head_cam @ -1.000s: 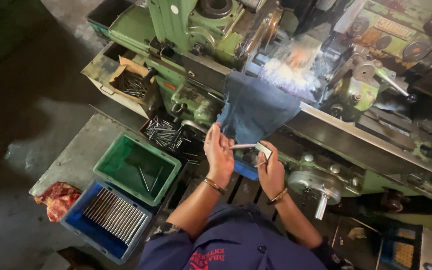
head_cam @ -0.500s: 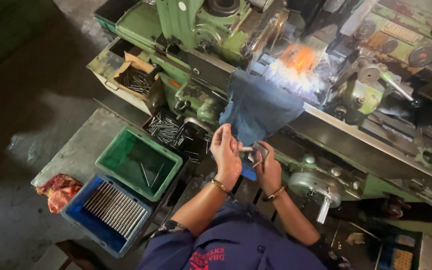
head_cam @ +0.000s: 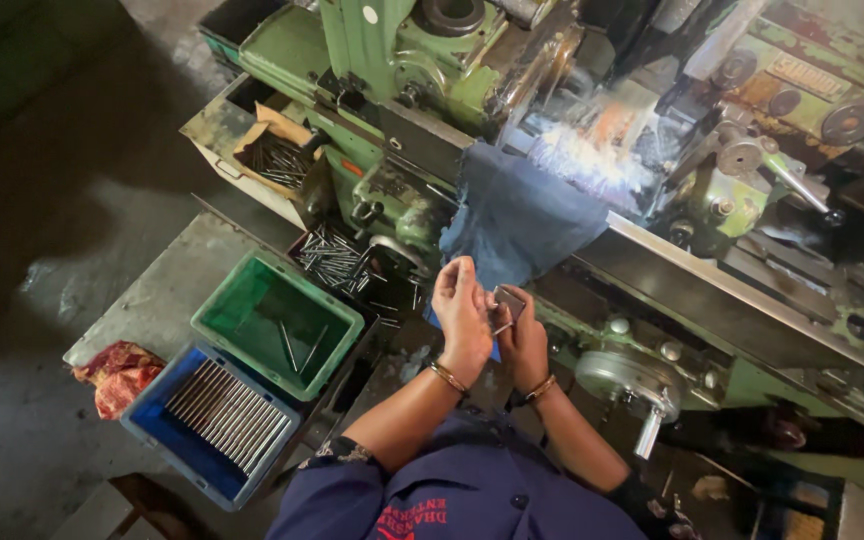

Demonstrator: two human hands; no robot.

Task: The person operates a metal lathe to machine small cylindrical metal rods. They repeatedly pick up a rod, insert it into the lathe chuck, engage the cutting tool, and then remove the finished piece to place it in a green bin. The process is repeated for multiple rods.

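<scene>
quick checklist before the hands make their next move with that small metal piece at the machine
1. Small metal piece gripped between both hands: ok.
2. Left hand and right hand away from the machine's lit work zone: ok.
3. Blue cloth draped over the machine bed, hanging near the hands: not ok.
4. Machine running or stopped: cannot tell.
5. Green bin within reach, a few rods inside: ok.
6. Blue tray rods lined up neatly: ok.

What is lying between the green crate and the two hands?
In the head view, a dark tray of loose metal pins lies between the green crate and the hands, left hand and right hand.
</scene>
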